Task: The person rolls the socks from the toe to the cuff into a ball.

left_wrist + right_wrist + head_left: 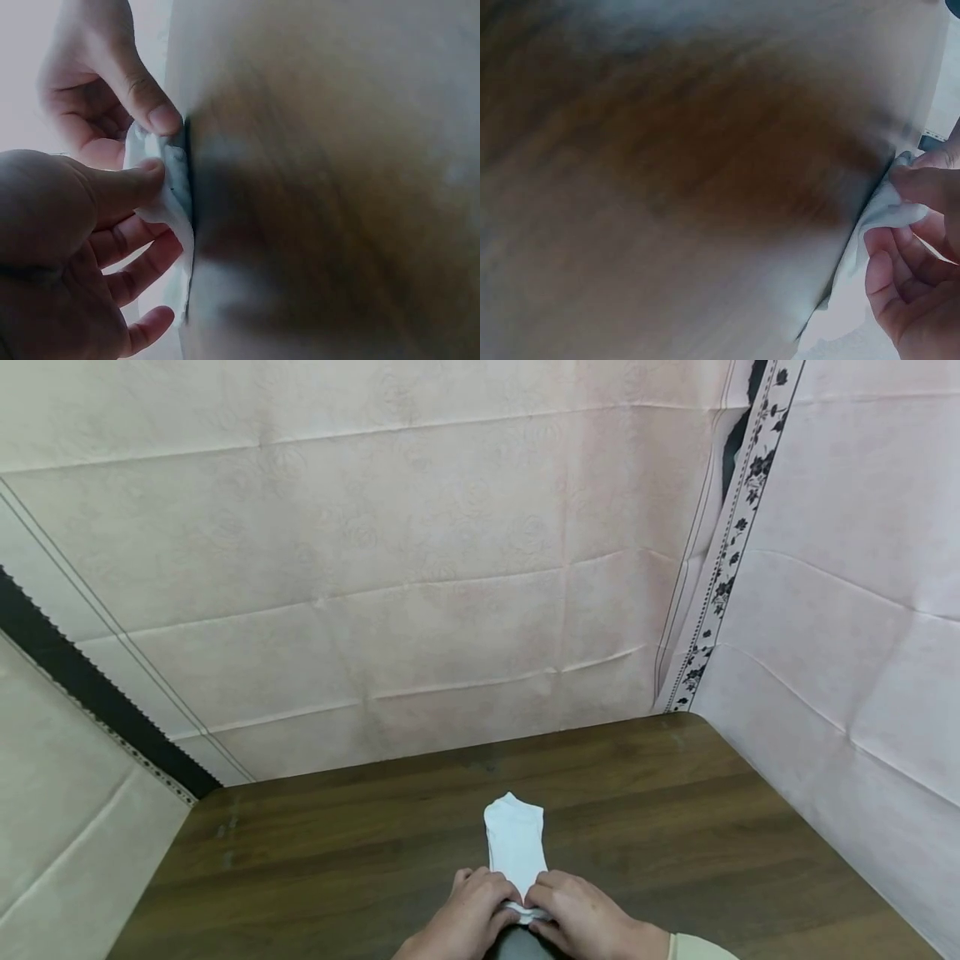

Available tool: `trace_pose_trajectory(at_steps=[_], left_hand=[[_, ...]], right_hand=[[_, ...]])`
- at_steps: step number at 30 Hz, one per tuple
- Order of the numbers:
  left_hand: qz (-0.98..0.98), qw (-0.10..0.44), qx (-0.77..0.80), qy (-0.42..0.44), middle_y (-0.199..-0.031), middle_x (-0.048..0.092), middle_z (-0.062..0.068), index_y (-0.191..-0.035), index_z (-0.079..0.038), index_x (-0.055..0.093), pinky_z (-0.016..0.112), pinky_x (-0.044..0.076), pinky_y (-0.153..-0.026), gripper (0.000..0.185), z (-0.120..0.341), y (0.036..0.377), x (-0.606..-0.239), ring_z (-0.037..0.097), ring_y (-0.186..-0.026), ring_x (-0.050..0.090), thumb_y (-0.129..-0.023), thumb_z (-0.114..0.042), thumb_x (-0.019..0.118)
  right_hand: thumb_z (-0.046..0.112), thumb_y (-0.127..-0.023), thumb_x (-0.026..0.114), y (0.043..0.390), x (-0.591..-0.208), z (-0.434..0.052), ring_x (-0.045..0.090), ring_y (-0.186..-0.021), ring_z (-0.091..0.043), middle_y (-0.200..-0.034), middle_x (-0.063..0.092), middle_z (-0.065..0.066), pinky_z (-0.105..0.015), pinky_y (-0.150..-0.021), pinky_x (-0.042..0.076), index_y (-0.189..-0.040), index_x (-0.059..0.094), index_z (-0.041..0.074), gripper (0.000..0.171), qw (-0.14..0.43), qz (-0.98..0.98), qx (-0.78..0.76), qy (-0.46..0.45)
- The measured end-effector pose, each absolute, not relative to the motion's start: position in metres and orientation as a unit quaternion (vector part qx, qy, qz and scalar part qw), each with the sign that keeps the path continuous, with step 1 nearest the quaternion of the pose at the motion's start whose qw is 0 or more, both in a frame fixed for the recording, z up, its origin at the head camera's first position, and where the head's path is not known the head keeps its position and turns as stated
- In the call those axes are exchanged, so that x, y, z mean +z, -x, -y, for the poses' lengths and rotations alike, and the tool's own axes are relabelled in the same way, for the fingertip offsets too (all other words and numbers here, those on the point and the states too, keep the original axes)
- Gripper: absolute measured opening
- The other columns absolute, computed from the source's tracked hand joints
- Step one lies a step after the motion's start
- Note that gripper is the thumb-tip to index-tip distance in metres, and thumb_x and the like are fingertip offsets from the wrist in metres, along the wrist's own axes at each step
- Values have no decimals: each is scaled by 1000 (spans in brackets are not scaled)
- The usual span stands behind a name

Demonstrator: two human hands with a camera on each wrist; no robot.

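A white sock lies lengthwise on the wooden table, its far end flat and pointing away from me. The near end is turned up into a small fold, which both hands pinch side by side. On the left of this fold, my left hand holds it between thumb and fingers; my right hand grips the right part. In the left wrist view the bunched cloth shows between both thumbs, close to the table surface. Fingers of the right hand curl behind the cloth in the right wrist view.
Pale creased sheets hang behind the table and along its right side, with a floral-edged strip at the corner. A dark gap runs between the sheets on the left. Something grey shows beneath the hands.
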State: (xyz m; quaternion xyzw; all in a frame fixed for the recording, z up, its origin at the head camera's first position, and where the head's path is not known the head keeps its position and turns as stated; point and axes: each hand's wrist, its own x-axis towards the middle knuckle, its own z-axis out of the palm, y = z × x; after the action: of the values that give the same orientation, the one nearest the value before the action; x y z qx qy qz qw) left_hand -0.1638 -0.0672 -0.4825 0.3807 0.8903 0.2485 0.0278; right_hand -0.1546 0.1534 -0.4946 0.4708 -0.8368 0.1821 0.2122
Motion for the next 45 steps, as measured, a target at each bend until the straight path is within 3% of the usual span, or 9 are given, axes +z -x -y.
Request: trace_pose_trajectory(at_steps=[5, 12, 17, 23, 28, 35, 41, 45], left_hand=[[-896, 35, 254, -363, -91, 58, -22, -98, -26, 69, 36, 34, -82, 7, 67, 162, -481, 1, -88, 49, -93, -22, 73], [-900, 85, 294, -311, -86, 51, -21, -100, -26, 58, 37, 30, -80, 34, 63, 160, -478, 2, -83, 46, -81, -26, 86], [-899, 36, 292, -324, -85, 49, -20, -90, -26, 55, 35, 29, -78, 33, 62, 159, -481, 1, -83, 47, -81, -23, 86], [-897, -36, 280, -341, -84, 50, -19, -84, -24, 62, 31, 30, -75, 21, 64, 158, -483, -1, -82, 48, -84, -19, 83], [-896, -32, 280, -344, -85, 53, -18, -85, -22, 71, 31, 31, -75, 9, 66, 159, -481, -2, -80, 49, -89, -19, 77], [-897, -26, 275, -346, -86, 60, -20, -87, -22, 75, 34, 29, -75, 5, 67, 161, -480, 0, -83, 53, -92, -19, 74], [-904, 2, 272, -329, -86, 63, -20, -92, -23, 77, 36, 25, -75, 7, 68, 164, -481, 1, -80, 50, -94, -21, 71], [-909, 3, 265, -322, -86, 64, -20, -91, -23, 77, 36, 25, -75, 8, 67, 164, -481, 1, -78, 49, -94, -22, 70]], right_hand=[[13, -84, 80, 154, -494, -153, 48, -71, 3, -81, 53, 11, -11, -64, 40, -91, 68, 17, 14, 202, 842, 180, -466], [18, -97, 69, 153, -487, -153, 46, -73, 4, -83, 52, 13, -12, -64, 40, -93, 70, 17, 4, 128, 868, 192, -440], [14, -95, 70, 154, -485, -151, 47, -74, 4, -84, 53, 14, -12, -66, 40, -93, 69, 18, 4, 110, 871, 199, -436], [14, -95, 69, 154, -484, -151, 47, -75, 4, -85, 52, 15, -13, -67, 42, -92, 69, 19, 6, 99, 875, 204, -428], [13, -94, 70, 154, -484, -151, 46, -74, 3, -84, 50, 14, -14, -66, 41, -90, 67, 19, 8, 114, 876, 190, -429], [18, -92, 74, 153, -485, -151, 46, -76, 3, -88, 51, 12, -13, -67, 41, -92, 67, 19, 7, 145, 870, 191, -431], [29, -84, 83, 152, -484, -152, 50, -85, -1, -96, 55, 9, -17, -73, 46, -104, 66, 16, 29, 162, 868, 191, -428], [27, -81, 86, 153, -485, -153, 49, -82, 0, -94, 54, 10, -15, -72, 44, -100, 67, 18, 29, 181, 860, 186, -439]])
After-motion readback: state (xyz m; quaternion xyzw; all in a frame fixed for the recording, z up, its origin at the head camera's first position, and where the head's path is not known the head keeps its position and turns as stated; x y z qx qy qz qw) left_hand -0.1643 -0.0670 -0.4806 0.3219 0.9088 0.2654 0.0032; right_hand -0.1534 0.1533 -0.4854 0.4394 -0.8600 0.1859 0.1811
